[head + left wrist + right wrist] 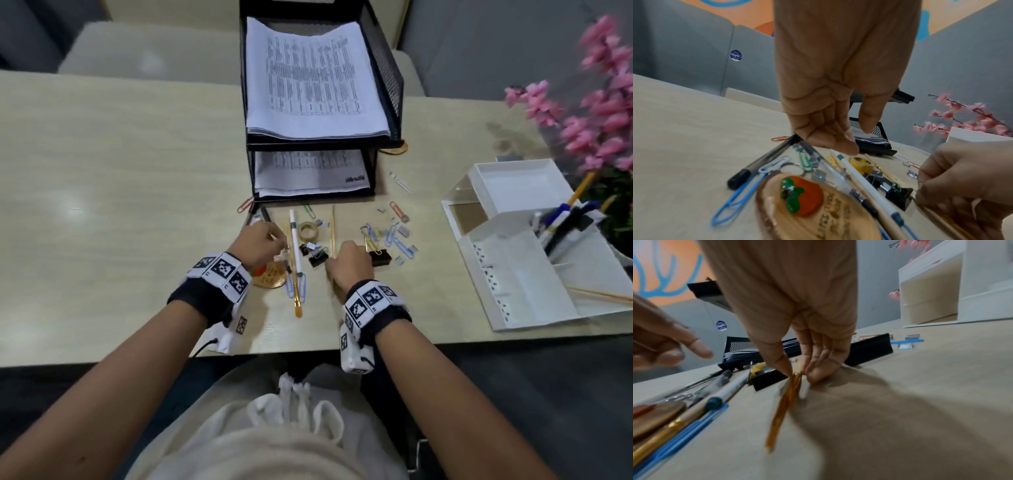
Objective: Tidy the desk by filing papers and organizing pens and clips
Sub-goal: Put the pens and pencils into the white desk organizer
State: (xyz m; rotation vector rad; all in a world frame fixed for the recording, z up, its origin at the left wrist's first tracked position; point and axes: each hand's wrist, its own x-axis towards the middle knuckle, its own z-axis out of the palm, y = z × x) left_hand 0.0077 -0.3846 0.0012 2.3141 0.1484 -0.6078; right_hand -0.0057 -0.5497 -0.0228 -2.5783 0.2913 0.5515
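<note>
My right hand (349, 263) pinches a thin wooden pencil (332, 226) between thumb and fingers low over the desk; in the right wrist view the right hand (797, 373) holds the blurred pencil (785, 405) with its end angled down. My left hand (263, 240) hovers over the scattered pens, and in the left wrist view the left hand (857, 139) hangs loosely curled with nothing seen in it. Under it lie a white pen (294, 236), a paintbrush (296, 294), black pens (760, 162), a tape roll (308, 231), binder clips (380, 257) and paper clips (400, 240).
A black mesh paper tray (387, 68) with printed sheets (308, 78) on both tiers stands at the back centre. A white desk organizer (513, 267) holding pens (561, 219) sits at the right, pink flowers (603, 102) behind it. A wooden coaster (272, 277) lies by my left wrist.
</note>
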